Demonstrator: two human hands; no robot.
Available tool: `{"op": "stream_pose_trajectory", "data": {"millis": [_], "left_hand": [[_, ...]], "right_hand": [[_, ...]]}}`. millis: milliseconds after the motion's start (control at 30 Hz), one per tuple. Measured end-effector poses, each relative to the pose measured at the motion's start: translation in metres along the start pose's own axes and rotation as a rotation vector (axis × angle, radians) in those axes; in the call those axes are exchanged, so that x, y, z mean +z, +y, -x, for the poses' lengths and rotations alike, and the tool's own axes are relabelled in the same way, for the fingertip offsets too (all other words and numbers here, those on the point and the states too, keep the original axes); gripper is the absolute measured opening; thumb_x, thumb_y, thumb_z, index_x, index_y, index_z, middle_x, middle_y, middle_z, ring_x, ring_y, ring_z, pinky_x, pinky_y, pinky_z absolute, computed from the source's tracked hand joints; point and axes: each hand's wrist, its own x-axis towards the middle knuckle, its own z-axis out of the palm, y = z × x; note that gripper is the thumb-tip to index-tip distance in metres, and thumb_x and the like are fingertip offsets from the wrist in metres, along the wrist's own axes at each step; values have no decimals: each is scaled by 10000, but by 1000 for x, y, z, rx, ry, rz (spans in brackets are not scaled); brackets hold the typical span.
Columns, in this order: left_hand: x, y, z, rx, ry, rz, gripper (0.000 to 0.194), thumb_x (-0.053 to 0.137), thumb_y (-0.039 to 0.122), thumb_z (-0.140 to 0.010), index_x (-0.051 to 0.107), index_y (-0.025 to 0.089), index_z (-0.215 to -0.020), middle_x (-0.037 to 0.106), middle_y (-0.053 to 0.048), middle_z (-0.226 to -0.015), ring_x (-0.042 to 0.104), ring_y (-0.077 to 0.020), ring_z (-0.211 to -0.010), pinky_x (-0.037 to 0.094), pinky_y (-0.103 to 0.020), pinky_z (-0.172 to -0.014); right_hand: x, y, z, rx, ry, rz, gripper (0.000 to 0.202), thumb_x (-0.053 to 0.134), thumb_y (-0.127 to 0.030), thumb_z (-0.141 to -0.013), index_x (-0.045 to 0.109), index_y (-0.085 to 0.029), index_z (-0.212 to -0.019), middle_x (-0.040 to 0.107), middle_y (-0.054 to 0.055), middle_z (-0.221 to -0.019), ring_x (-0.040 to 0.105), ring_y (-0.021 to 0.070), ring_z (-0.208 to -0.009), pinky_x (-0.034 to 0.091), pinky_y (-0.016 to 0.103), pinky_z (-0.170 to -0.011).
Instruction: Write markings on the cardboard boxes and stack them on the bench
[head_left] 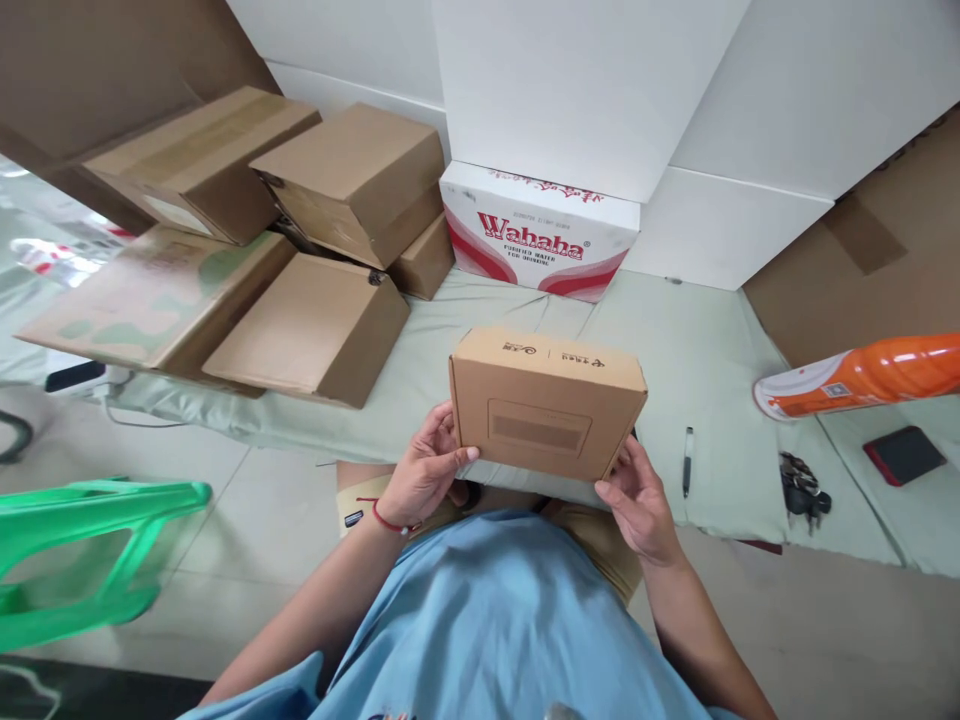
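A small brown cardboard box (544, 385) is held up above the near edge of the covered table, with dark print along its upper side and a printed panel facing me. My left hand (429, 462) grips its lower left corner, thumb on the front face and fingers beneath or behind. At the lower right corner, my right hand (641, 505) holds it the same way, its fingers partly hidden by the box. Right of that hand, a pen (688, 462) lies on the pale green cloth (712, 340).
Several cardboard boxes (307, 320) are stacked at left. A white and red Wahaha carton (541, 232) stands behind, against white panels. At right are an orange bottle (862, 378), keys (804, 492) and a dark red-edged object (904, 456). A green plastic stool (112, 570) stands lower left.
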Motion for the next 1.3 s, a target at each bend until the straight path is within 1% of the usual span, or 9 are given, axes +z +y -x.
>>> {"op": "stream_pose_trajectory", "data": {"millis": [200,333,433,567,733,933,1100,1167,1300], "left_hand": [[-1,-3,0,-12,0,-69,620,945,505,-726,683,346,-1265,705,-47,-1335,668,-291,-1241,586,-428,-1033],[1,-4,-1,-32,6,21,596,758,726,-862,776,289,-1268,733,-77,-1177,668,-258,-1103,580,-359,-906],[0,-4,-2,-26,10,-2,542,775,678,-879,838,244,-1197,723,-76,-1019,625,-209,-961,529,-307,-837],[0,2,1,-8,36,-69,442,860,497,-841,852,242,-1202,687,-51,-951,527,-163,-837,458,-291,-781],[3,15,4,109,41,-106,386,889,404,-792,868,291,-1161,618,-45,-957,540,-189,-960,463,-297,-863],[2,21,11,196,21,-329,414,832,415,-878,814,348,-1286,627,-83,-1299,573,-253,-1196,479,-386,-1076],[-2,31,15,355,-43,-485,530,771,428,-954,669,387,-1472,455,-74,-1637,359,-327,-1570,446,-464,-1213],[-3,38,15,357,-66,-571,577,745,448,-975,604,381,-1530,418,-85,-1678,378,-330,-1562,502,-458,-1160],[-6,46,13,278,29,-856,607,704,525,-977,602,288,-1526,630,-112,-1476,543,-324,-1407,438,-518,-1216]], "right_hand": [[-10,9,-1,24,20,-1,643,869,-424,-845,629,-475,-1440,654,14,-1518,587,281,-1410,519,523,-1136],[-10,5,-3,74,16,64,561,687,-615,-964,606,-369,-1462,681,79,-1414,670,292,-1186,586,461,-930],[-10,-2,-6,69,-31,81,468,629,-617,-1001,627,-332,-1373,719,69,-1132,660,240,-926,553,391,-790],[-14,-10,-8,54,-72,145,413,705,-496,-989,612,-312,-1347,690,37,-966,610,208,-836,497,331,-693],[-12,-14,-5,42,-107,116,500,706,-434,-1002,525,-315,-1453,694,-4,-855,590,167,-712,491,299,-632],[-8,-13,-4,59,-57,117,490,738,-449,-980,541,-300,-1403,689,-28,-740,587,154,-625,464,265,-544],[-12,-18,0,109,-125,240,308,671,-480,-1022,701,-233,-1205,655,-26,-629,482,112,-483,374,250,-465],[-11,-20,2,105,-146,276,342,659,-495,-1024,729,-214,-1206,665,-17,-626,483,112,-475,384,258,-470],[-1,-24,2,108,-126,284,563,660,-519,-1011,624,-185,-1462,693,-18,-642,506,127,-479,425,270,-489]]}}
